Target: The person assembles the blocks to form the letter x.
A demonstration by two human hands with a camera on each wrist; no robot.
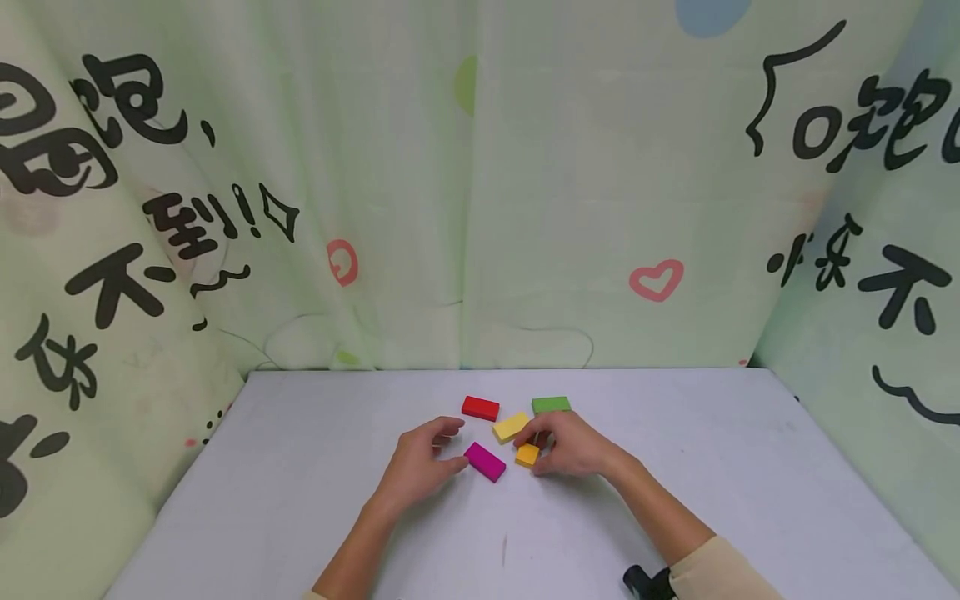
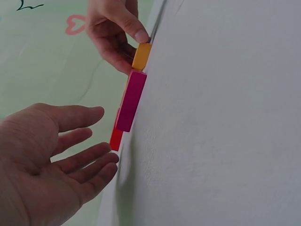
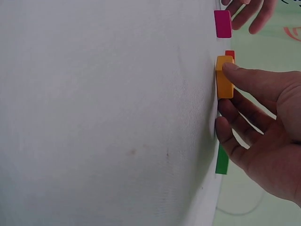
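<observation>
My right hand [image 1: 576, 446] pinches an orange block [image 1: 527, 455] between thumb and fingers; in the right wrist view the thumb lies on the orange block [image 3: 225, 82]. Just left of it a magenta block [image 1: 485, 462] lies slanted on the table. My left hand [image 1: 422, 462] is beside the magenta block, thumb tip close to its left end. In the left wrist view the left hand [image 2: 56, 160] has its fingers loosely spread and holds nothing. A yellow block [image 1: 511, 427] lies behind the orange one, close to the right fingers.
A red block [image 1: 481, 407] and a green block [image 1: 551, 404] lie farther back on the white table [image 1: 315, 417], the green one partly behind the right hand. A pale green curtain [image 1: 555, 208] with printed characters hangs behind and along both sides.
</observation>
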